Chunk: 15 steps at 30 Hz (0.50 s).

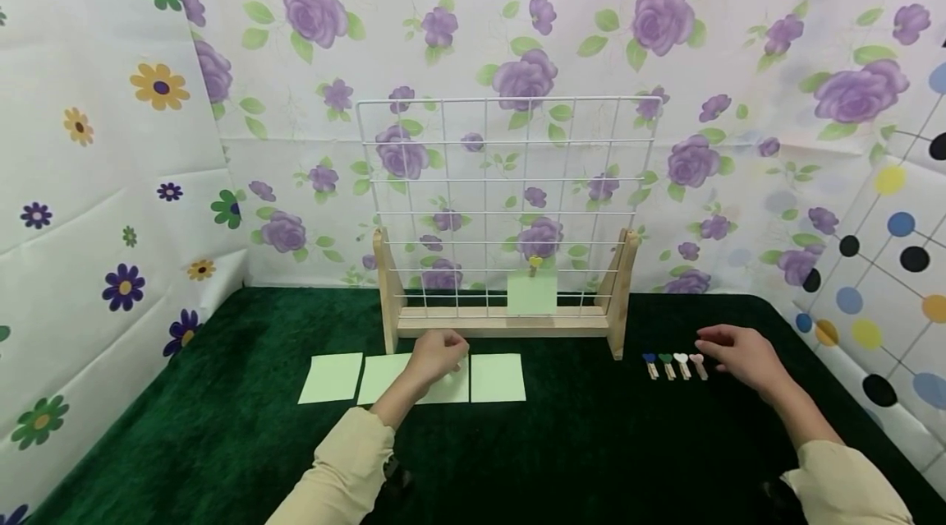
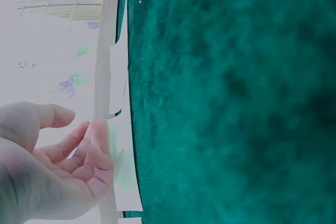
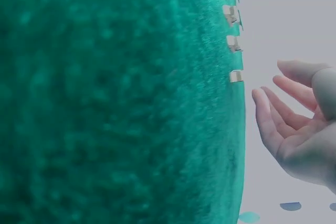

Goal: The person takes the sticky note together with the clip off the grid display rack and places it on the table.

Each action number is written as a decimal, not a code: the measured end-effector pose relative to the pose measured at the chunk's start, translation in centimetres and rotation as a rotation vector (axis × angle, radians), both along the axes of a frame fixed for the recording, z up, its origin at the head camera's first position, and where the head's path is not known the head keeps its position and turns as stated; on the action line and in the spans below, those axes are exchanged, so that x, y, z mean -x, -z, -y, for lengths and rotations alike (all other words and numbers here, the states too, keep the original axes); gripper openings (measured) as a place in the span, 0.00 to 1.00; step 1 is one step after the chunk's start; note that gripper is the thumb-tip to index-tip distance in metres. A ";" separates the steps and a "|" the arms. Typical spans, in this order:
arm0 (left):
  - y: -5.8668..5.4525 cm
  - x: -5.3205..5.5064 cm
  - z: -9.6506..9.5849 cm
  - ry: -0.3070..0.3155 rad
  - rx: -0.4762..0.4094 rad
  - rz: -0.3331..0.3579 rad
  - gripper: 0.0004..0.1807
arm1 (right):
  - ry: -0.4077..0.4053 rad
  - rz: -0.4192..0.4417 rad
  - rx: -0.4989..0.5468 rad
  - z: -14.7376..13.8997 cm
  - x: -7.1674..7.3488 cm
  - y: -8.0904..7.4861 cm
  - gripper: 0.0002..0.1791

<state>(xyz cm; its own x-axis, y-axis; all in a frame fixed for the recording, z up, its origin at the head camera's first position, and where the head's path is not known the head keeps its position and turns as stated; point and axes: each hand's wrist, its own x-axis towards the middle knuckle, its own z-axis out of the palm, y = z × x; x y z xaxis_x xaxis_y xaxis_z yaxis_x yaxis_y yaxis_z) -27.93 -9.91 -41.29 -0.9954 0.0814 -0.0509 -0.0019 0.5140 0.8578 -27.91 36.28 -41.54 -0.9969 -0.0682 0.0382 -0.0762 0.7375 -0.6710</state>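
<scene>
My left hand [image 1: 434,356] hovers over a row of pale green paper sheets, its thumb apart from loosely bent fingers. Nothing shows between them in the left wrist view. Partly beneath this hand is a middle sheet [image 1: 378,373]; a left sheet [image 1: 331,378] and a right sheet [image 1: 498,378] lie on either side. My right hand [image 1: 746,354] is just right of several small wooden clothespins with coloured heart tops, nearest the pink one [image 1: 698,366]. In the right wrist view its fingers are relaxed, thumb apart, with nothing held.
A white wire grid rack [image 1: 510,213] on a wooden stand [image 1: 502,328] stands behind the sheets. One green sheet [image 1: 532,295] hangs low on it from a yellow-topped clothespin [image 1: 534,264]. Dark green cloth [image 1: 576,443] covers the table, with patterned sheeting around it.
</scene>
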 end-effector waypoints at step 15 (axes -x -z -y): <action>-1.7 -0.1 -0.2 0.083 -0.092 -0.094 0.13 | -0.035 -0.129 -0.030 4.0 -0.7 -2.7 0.25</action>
